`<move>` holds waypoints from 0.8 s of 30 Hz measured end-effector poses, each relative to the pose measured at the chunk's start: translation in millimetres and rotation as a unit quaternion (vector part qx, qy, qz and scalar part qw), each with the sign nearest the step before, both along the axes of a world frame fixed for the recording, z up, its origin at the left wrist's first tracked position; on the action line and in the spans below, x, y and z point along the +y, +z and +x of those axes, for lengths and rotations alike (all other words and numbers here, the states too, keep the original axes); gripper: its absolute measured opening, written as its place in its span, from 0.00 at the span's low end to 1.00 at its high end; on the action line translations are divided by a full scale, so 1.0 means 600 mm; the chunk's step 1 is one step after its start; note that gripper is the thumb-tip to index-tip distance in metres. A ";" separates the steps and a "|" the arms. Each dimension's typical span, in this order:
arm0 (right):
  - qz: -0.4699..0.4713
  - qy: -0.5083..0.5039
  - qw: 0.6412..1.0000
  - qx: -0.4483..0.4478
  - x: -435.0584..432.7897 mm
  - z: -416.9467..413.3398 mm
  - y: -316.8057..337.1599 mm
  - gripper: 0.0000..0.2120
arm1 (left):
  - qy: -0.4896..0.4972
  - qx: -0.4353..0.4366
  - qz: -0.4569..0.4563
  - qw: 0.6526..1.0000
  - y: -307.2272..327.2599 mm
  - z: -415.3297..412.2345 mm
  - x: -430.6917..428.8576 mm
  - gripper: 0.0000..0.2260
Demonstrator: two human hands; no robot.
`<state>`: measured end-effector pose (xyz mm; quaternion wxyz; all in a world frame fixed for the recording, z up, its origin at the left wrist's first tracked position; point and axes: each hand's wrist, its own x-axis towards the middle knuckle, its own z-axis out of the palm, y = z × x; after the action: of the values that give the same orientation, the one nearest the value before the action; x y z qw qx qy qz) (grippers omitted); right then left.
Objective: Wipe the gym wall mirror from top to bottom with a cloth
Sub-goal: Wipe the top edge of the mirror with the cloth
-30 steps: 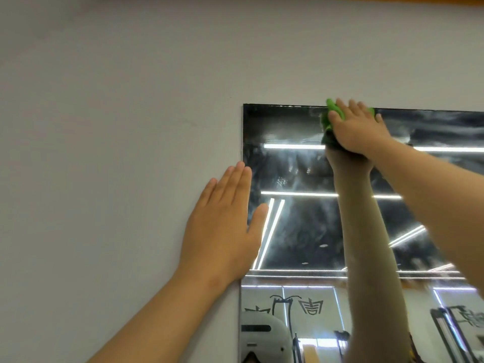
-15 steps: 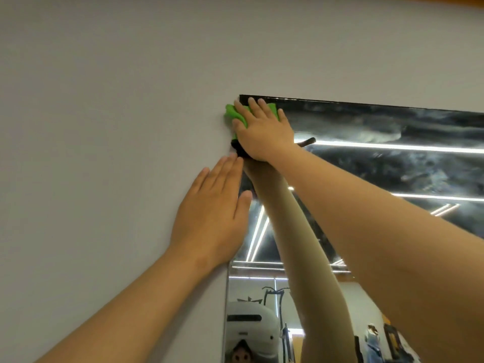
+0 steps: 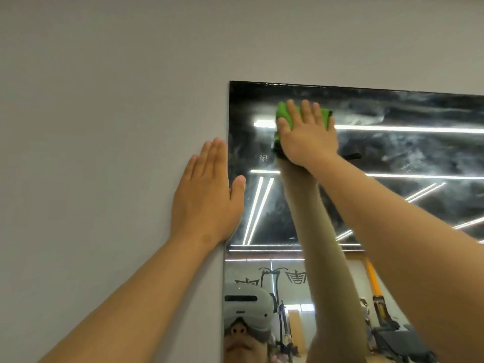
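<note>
The wall mirror (image 3: 408,153) fills the right half of the view, its top left corner high in the middle. Hazy streaks cover its upper glass. My right hand (image 3: 307,137) presses a green cloth (image 3: 284,113) flat against the glass, fingers straight, a little below the top edge and right of the left edge. My left hand (image 3: 207,197) lies flat on the grey wall (image 3: 104,127) beside the mirror's left edge, its thumb over the glass.
The mirror reflects ceiling light strips, gym machines lower down, my raised arm and a white headset. Bare grey wall spreads above and to the left of the mirror.
My right hand swept the cloth from mid-top to the top left corner, then came back rightward and a bit lower. My left hand stayed flat on the wall.
</note>
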<state>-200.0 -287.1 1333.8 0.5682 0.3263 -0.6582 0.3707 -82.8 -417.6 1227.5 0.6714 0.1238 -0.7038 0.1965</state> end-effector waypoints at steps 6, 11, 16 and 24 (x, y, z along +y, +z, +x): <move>0.060 0.018 0.993 0.101 -0.100 0.095 -0.021 0.26 | -0.001 0.012 0.008 1.000 0.005 -0.003 -0.004 0.30; 0.095 0.015 0.985 0.140 -0.075 0.063 -0.014 0.25 | 0.032 -0.002 0.020 0.999 0.002 -0.001 0.003 0.31; 0.051 -0.002 0.994 0.098 -0.002 -0.018 0.001 0.25 | 0.032 -0.015 0.029 0.999 0.001 0.008 -0.001 0.33; 0.009 -0.023 1.000 -0.017 0.119 -0.128 -0.008 0.27 | 0.042 0.001 0.023 0.999 -0.002 0.004 -0.007 0.32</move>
<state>-277.0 -215.6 1328.8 0.5622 0.3095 -0.6786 0.3574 -80.4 -421.6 1226.3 0.6599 0.1688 -0.7019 0.2086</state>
